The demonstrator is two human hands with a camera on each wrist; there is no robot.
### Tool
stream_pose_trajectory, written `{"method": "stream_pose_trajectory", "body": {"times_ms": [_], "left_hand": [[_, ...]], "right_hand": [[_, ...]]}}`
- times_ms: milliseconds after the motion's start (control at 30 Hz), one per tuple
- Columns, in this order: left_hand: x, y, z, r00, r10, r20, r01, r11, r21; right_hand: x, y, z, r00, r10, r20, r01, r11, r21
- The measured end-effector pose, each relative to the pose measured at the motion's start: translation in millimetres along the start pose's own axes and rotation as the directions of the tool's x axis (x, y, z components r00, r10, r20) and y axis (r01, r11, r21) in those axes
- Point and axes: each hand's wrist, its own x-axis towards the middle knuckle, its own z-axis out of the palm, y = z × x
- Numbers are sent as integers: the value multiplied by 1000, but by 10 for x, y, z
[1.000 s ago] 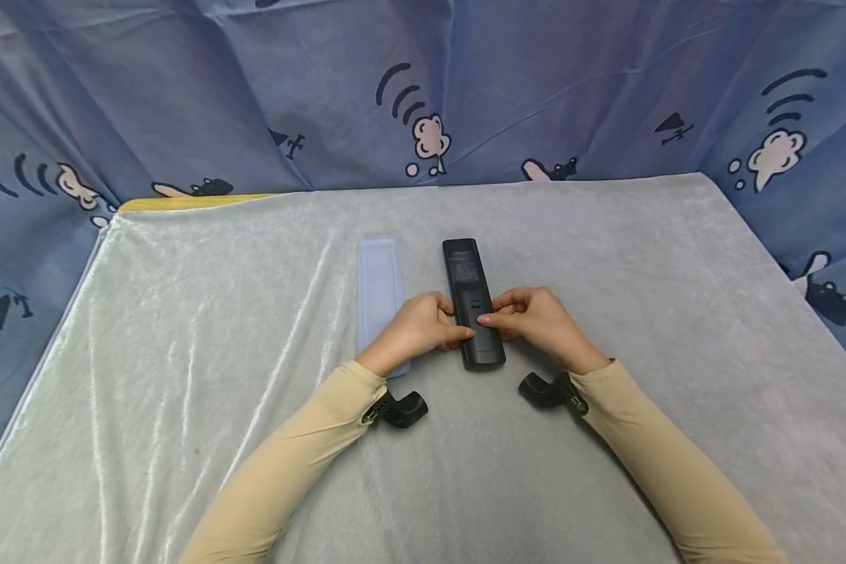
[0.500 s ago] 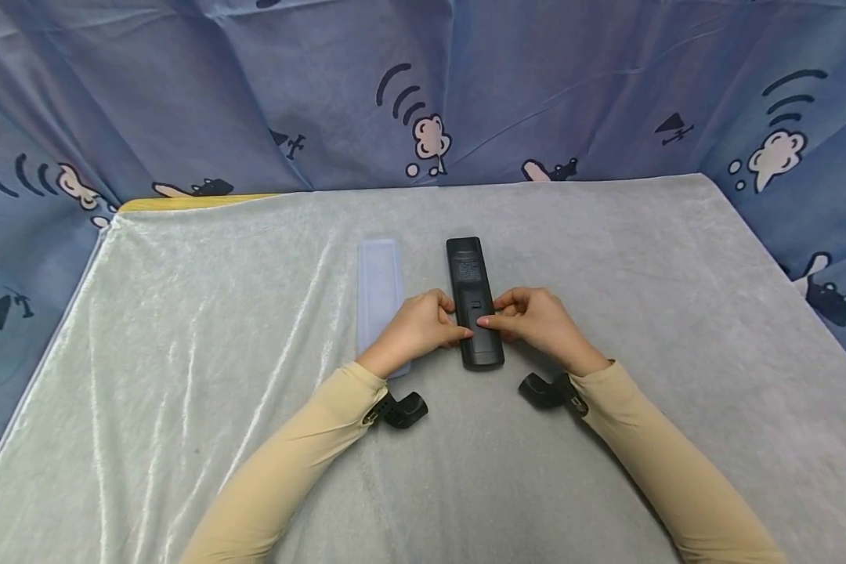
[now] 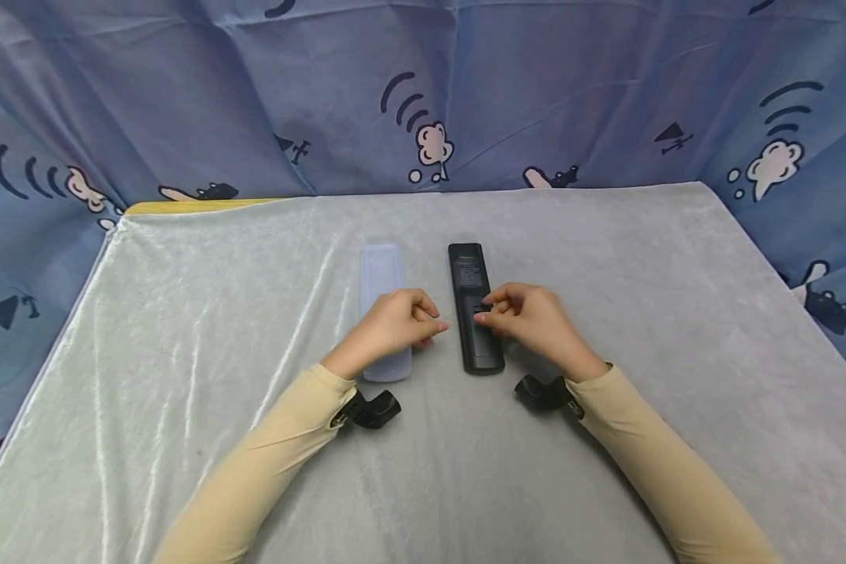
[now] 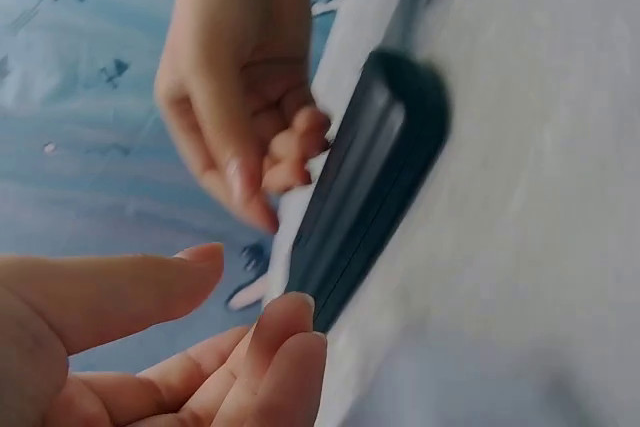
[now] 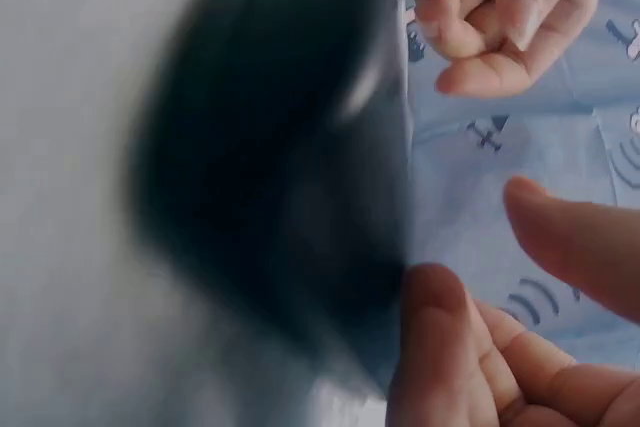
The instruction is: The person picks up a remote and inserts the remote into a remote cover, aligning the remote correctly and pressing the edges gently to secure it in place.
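Observation:
A black remote control [image 3: 481,348] lies on the cloth with its back up, showing a printed label and a battery cover. My right hand [image 3: 534,323] is at its right side, thumb and forefinger over the back. In the right wrist view the thumb stands away from the fingers, whose tips are right by the blurred remote's edge. To the left, my left hand [image 3: 392,323] is apart from the remote in the head view, fingers loosely bent with nothing between them. It partly covers a long, pale, translucent sleeve-like piece [image 3: 382,270] lying on the cloth.
Pale grey velvety cloth [image 3: 641,258] covers the table. Behind it and at both sides hangs a blue patterned curtain [image 3: 536,86]. A yellow edge [image 3: 197,206] shows at the back left. Each wrist carries a black camera mount.
My left hand has let go of the remote and moved left. My right thumb and fingers have loosened and shifted slightly up the remote. The whole head view has tilted a little.

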Motion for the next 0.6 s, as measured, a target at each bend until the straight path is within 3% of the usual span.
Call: {"method": "stream_pose_trajectory", "body": {"times_ms": [133, 333, 467, 600], "left_hand": [[-143, -133, -235, 998, -14, -54, 14, 1000, 6], [-268, -365, -543, 992, -99, -77, 106, 990, 94], [-277, -480, -668, 987, -153, -40, 157, 981, 118], [-275, -512, -688, 980, -198, 14, 196, 977, 88]], "right_hand": [[35, -133, 91, 998, -28, 62, 24, 998, 63], [126, -300, 304, 987, -43, 156, 19, 988, 152], [156, -359, 428, 980, -44, 192, 11, 985, 170], [176, -403, 528, 975, -32, 220, 1, 990, 142]]}}
